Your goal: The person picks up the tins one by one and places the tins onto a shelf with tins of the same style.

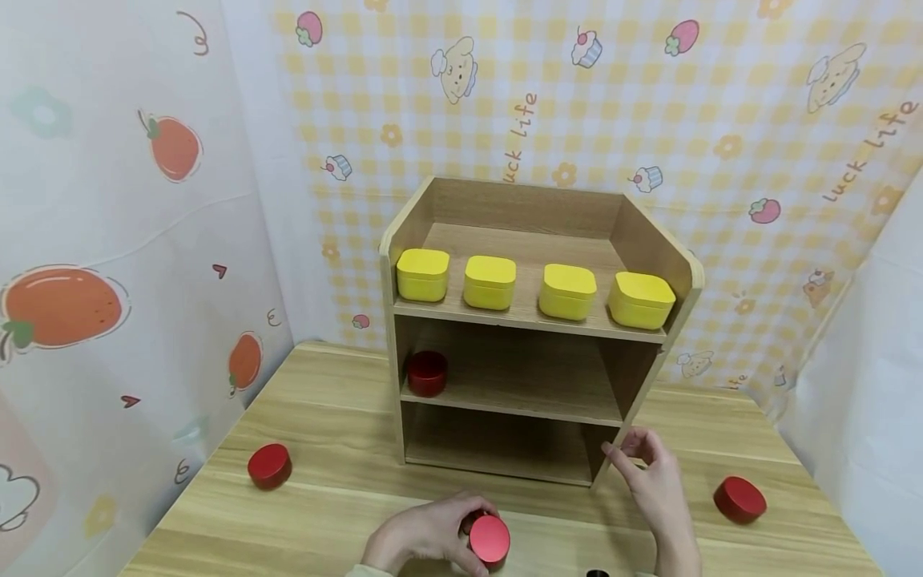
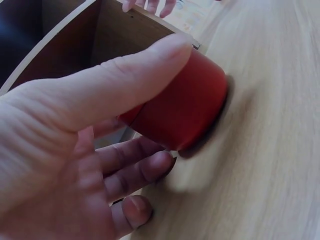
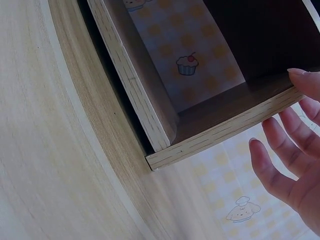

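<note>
My left hand [image 1: 441, 530] holds a round red tin [image 1: 489, 539] low over the table in front of the shelf. In the left wrist view the thumb lies across the red tin [image 2: 182, 102] and fingers curl beneath it, its base right at the wood. My right hand [image 1: 652, 477] pinches the front edge of the right side panel of a small wooden shelf [image 1: 497, 410]. Seen from the right wrist, the thumb is on the panel's inner side [image 3: 250, 107] and the fingers on the outer side. Another red tin [image 1: 427, 374] stands at the left of the middle tier.
Several yellow lidded boxes [image 1: 567, 292] line the top tier. One red tin [image 1: 270, 466] sits on the table [image 1: 324, 417] at left, another red tin [image 1: 739, 500] at right. A small dark round object [image 1: 597, 573] shows at the bottom edge. Patterned cloth [image 1: 548, 104] hangs behind.
</note>
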The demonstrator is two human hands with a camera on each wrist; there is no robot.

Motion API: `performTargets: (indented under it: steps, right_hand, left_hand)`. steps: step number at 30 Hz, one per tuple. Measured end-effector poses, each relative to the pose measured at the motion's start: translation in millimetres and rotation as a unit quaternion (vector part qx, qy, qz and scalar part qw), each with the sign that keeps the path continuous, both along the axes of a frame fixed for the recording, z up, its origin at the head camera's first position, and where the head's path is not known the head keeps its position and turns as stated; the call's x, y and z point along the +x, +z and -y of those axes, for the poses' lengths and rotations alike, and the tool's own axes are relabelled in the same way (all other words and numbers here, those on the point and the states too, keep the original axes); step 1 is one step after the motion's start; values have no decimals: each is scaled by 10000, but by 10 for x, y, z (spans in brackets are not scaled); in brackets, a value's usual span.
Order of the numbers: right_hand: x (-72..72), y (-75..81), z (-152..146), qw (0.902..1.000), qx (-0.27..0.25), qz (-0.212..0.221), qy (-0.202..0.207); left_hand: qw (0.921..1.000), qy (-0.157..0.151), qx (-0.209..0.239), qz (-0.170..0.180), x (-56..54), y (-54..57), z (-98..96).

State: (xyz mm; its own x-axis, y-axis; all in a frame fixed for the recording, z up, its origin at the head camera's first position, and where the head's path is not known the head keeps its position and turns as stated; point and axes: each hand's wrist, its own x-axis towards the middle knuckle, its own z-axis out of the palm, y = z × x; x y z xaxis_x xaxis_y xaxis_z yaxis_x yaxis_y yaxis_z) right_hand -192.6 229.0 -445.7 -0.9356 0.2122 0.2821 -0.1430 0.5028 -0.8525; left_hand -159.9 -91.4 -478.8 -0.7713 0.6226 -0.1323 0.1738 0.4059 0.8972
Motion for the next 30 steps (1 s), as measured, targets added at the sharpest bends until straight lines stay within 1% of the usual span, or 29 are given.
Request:
performTargets:
  steps: [5,10,16,19,24,30]
  right_hand:
    - [-11,-8,-4,10000,-33,-48,25]
    - [-13,-6,-6,10000,-27,-62,42]
    - [-6,-14,-11,10000,-29,-62,15]
    - [1,-27,-14,10000,-75,-54,18]
    - [-13,-48,-5,9995,-242,-103,147]
    - [-23,-54,-10,9993,-289,-169,150]
  left_hand:
    - [9999,-68,-49,-72,-7,-12,-6]
    - [9994,29,-250,-256,5,-11,-25]
    - [9987,111,-382,-310,12,-13,-39]
    - [9987,87,-416,-280,12,-9,-39]
    - [9993,67,-351,-140,15,2,-29]
    - [9996,-19,-266,-58,-20,23,-41]
